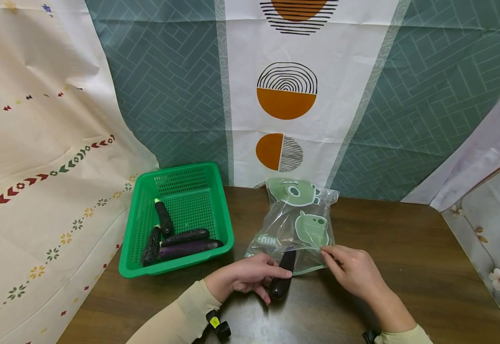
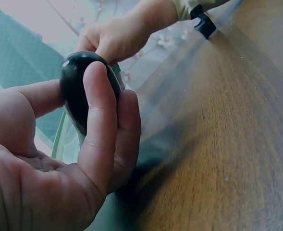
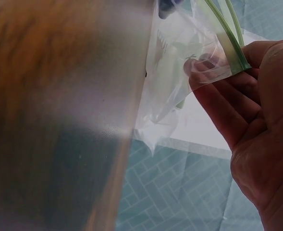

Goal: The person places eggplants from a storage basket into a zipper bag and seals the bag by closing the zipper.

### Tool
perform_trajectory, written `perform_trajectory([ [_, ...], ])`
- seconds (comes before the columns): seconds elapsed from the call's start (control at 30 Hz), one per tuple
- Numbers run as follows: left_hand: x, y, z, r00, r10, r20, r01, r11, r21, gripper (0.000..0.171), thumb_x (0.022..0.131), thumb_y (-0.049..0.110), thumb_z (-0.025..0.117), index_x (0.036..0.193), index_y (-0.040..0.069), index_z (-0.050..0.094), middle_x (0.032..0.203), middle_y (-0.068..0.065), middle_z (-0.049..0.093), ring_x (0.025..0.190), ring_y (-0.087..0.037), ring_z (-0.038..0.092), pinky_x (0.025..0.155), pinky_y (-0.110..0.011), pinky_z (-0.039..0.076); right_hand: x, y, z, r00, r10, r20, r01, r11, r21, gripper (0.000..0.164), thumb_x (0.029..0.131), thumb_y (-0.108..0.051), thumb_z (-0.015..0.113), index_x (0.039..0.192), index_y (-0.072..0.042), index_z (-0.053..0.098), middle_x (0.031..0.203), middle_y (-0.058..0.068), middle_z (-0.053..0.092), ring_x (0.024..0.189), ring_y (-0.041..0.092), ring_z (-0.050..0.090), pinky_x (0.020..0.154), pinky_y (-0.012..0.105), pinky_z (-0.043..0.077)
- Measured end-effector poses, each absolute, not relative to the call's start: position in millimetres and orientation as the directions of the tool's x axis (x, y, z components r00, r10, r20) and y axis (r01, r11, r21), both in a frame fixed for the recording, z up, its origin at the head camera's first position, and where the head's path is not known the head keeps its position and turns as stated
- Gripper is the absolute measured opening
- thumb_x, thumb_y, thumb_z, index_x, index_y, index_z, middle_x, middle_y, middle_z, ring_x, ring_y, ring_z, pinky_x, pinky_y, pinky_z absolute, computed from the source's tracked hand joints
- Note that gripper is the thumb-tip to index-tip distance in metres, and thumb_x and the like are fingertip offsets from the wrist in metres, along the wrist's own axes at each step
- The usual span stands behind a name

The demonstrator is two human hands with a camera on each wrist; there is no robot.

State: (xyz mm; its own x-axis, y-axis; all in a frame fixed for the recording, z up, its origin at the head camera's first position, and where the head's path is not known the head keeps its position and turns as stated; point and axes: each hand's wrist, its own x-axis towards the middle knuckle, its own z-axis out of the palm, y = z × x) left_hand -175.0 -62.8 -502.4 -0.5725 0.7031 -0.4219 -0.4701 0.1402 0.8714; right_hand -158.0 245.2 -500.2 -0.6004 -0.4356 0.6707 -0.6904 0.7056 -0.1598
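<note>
Bagging, apparently: your left hand (image 1: 254,275) curls round the long glossy-black eggplant (image 1: 280,287), your right hand (image 1: 355,270) pinches the clear green-printed plastic bag (image 1: 292,223); next likely wants a push farther in.

The person wore long sleeves of a light cream colour, plain in their cloth. The left sleeve (image 1: 181,313) showed some soft folds, and the right sleeve (image 1: 404,335) had a similar pale tone. At the left wrist there was a small black device (image 1: 222,330), which carried a bright yellow mark (image 1: 214,322). Near the right sleeve there was also a dark, angular wrist piece (image 2: 205,26).
</note>
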Motion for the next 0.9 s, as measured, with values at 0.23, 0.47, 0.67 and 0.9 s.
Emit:
perform_trajectory([
  [0.23,-173.4,-61.7,-500.3,-0.574,0.704,-0.418,-0.469,0.135,0.873,0.025,0.102,0.018,0.079,0.113,-0.001,0.068,0.098,-0.012,0.078,0.081,-0.018,0.077,0.056,-0.031,0.064,-158.3,245.5,-501.0,-0.605,-0.435,0.667,-0.688,0.707,-0.163,0.02,0.083,-0.003,0.089,0.102,-0.008,0.085,0.092,0.001,0.083,0.075,0.014,0.079,0.064,0.039,0.064],
  [0.47,-172.2,-60.9,-499.4,-0.571,0.71,-0.412,-0.472,0.127,0.872,0.036,0.099,0.008,0.081,0.125,-0.009,0.062,0.097,-0.01,0.072,0.076,-0.018,0.073,0.058,-0.031,0.065,-158.9,246.2,-502.7,-0.608,-0.432,0.666,-0.683,0.712,-0.161,0.02,0.083,-0.003,0.089,0.102,-0.008,0.084,0.092,0.0,0.082,0.075,0.014,0.078,0.064,0.039,0.064],
  [0.67,-171.1,-60.0,-500.7,-0.566,0.725,-0.391,-0.479,0.097,0.872,0.038,0.097,-0.003,0.079,0.13,-0.007,0.06,0.101,-0.013,0.078,0.085,-0.019,0.075,0.062,-0.032,0.065,-159.2,246.5,-503.4,-0.605,-0.435,0.667,-0.686,0.71,-0.16,0.02,0.083,-0.003,0.089,0.102,-0.008,0.084,0.091,0.0,0.082,0.074,0.014,0.078,0.063,0.039,0.063],
  [0.9,-170.4,-60.7,-499.7,-0.551,0.749,-0.369,-0.472,0.085,0.878,0.048,0.094,-0.014,0.076,0.136,-0.007,0.055,0.103,-0.017,0.078,0.086,-0.02,0.077,0.073,-0.038,0.068,-159.2,247.0,-503.6,-0.606,-0.433,0.668,-0.685,0.711,-0.16,0.02,0.083,-0.003,0.089,0.102,-0.009,0.084,0.092,0.0,0.083,0.076,0.014,0.079,0.064,0.039,0.064],
])
